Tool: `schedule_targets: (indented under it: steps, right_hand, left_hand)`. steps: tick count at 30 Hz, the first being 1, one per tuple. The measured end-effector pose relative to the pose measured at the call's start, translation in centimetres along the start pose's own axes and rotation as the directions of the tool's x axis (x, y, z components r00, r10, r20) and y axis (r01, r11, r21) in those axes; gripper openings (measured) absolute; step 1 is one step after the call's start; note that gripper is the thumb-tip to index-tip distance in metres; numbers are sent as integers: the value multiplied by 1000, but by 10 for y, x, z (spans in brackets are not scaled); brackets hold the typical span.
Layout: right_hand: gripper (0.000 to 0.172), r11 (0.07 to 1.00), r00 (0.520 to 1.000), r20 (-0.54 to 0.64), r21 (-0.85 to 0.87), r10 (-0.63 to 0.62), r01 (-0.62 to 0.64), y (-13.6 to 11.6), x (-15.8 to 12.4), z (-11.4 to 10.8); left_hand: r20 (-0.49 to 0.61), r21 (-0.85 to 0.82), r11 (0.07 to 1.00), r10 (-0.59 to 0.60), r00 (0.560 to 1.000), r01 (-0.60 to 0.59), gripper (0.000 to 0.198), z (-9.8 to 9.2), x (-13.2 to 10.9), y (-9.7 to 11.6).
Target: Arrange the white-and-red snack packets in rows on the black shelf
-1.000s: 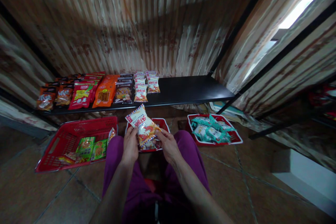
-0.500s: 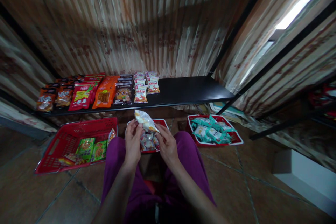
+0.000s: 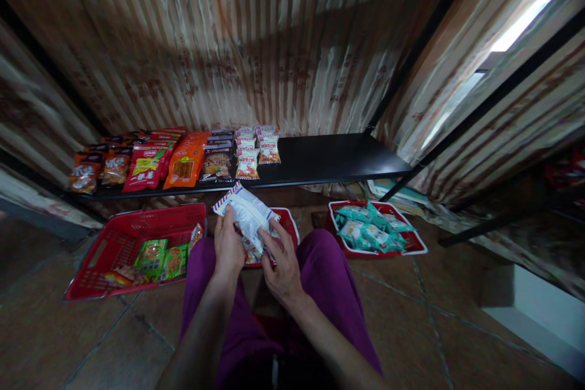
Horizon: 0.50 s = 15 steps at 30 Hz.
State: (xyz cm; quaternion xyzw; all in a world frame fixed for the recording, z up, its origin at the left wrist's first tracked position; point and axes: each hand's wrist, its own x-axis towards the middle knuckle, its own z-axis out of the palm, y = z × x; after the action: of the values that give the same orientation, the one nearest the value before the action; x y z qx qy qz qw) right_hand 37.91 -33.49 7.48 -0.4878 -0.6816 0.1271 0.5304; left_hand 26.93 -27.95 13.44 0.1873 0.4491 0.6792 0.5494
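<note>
A white snack bag (image 3: 250, 212) with a red-and-blue striped edge is held over my knees, its printed back facing up. My left hand (image 3: 228, 244) is closed on its left side, thumb on top. My right hand (image 3: 282, 265) lies against the bag's right side with fingers stretched and apart, touching its surface. Beneath the bag, a red basket (image 3: 291, 228) with a white rim holds more packets, mostly hidden by the bag and my hands. Similar white snack bags (image 3: 247, 164) stand in rows on the black shelf (image 3: 329, 157) in front.
On the shelf's left stand brown potato-chip bags (image 3: 216, 164), orange bags (image 3: 183, 161), red bags (image 3: 145, 167) and dark-orange bags (image 3: 85, 173). A red basket (image 3: 103, 256) at left holds green packets (image 3: 173, 261). Another basket (image 3: 333, 228) at right holds teal packets (image 3: 370, 230). Black posts (image 3: 402, 79) frame the shelf.
The snack bag has turned from edge-on to showing its flat printed back. My right hand has shifted left and lower along it, its fingers now spread over the bag.
</note>
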Motion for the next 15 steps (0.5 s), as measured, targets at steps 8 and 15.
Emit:
schedule_targets:
  steps: [8,15]
  right_hand:
    - [38,286,598,251,697,761,-657,-10,10,2]
    - [36,97,520,357,747,776,-657,-17,17,2]
  left_hand:
    - [-68,-48,998,-45,997,41,32,-6,7,-5]
    - [-16,-18,997,-79,997,79,33,-6,4,-11]
